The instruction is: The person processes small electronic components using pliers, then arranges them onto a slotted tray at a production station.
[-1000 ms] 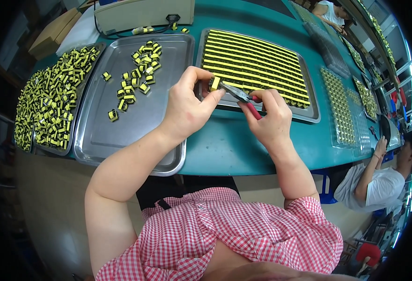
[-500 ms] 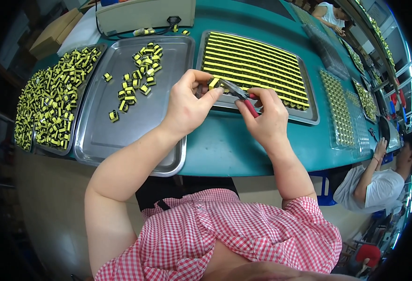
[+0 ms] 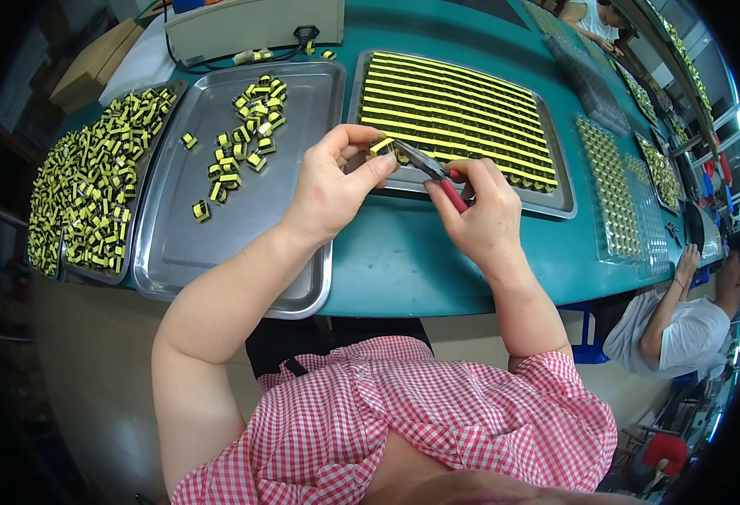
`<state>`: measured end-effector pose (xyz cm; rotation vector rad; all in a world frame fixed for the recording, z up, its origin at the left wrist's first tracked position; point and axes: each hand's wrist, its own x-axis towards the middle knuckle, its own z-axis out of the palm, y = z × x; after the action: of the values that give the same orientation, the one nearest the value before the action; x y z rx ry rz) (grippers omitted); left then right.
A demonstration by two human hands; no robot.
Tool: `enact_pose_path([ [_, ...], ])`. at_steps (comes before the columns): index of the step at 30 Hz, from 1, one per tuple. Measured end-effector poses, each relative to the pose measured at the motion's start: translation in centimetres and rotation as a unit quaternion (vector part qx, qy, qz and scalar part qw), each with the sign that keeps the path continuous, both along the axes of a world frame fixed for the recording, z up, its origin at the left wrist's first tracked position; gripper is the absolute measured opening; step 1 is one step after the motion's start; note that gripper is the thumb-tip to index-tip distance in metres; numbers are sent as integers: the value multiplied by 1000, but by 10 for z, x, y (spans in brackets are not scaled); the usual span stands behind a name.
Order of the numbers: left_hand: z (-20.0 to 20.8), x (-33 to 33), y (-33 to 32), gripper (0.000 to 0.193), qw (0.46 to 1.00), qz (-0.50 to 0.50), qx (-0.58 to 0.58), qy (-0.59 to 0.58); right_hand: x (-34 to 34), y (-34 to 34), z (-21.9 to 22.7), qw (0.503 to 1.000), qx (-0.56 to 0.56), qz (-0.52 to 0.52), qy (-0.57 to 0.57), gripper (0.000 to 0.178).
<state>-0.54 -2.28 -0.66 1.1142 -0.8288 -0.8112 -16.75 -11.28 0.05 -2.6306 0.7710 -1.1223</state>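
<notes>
Between thumb and fingers, my left hand (image 3: 334,181) pinches a small transformer (image 3: 382,147), black with a yellow tape band. My right hand (image 3: 484,206) grips pliers (image 3: 447,192) with red handles, their jaws pointing left and meeting the right side of the transformer. Whether the jaws close on a pin is too small to tell. Behind both hands lies a metal tray (image 3: 562,181) filled with rows of the same transformers (image 3: 463,118). To the left, another metal tray (image 3: 193,261) carries several loose ones (image 3: 239,143).
A heaped tray of transformers (image 3: 92,185) stands far left. At the back is a beige device (image 3: 256,29) with a black cord. Clear plastic trays (image 3: 610,194) lie to the right on the green table (image 3: 404,273). A co-worker (image 3: 677,332) sits at the right, another (image 3: 590,23) farther back.
The transformer has turned slightly in my left fingers, and the pliers stay against it. The whole view has shifted slightly.
</notes>
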Motion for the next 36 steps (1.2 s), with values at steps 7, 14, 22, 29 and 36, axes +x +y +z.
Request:
enact_pose_path([
  [7, 0, -1, 1, 30, 999, 15, -3, -43, -1, 0, 1, 1000, -6, 4, 0, 25],
  [14, -1, 1, 3, 31, 991, 31, -6, -134, -1, 0, 0, 1000, -10, 2, 1, 25],
  [22, -3, -2, 1, 26, 986, 61, -17, -152, -2, -2, 0, 999, -53, 0, -5, 26],
  [29, -1, -4, 4, 26, 987, 57, -15, -149, -4, -2, 3, 997, -77, -13, -3, 25],
  [36, -6, -4, 2, 27, 987, 47, -4, -154, -6, -4, 4, 996, -89, -6, 10, 25],
])
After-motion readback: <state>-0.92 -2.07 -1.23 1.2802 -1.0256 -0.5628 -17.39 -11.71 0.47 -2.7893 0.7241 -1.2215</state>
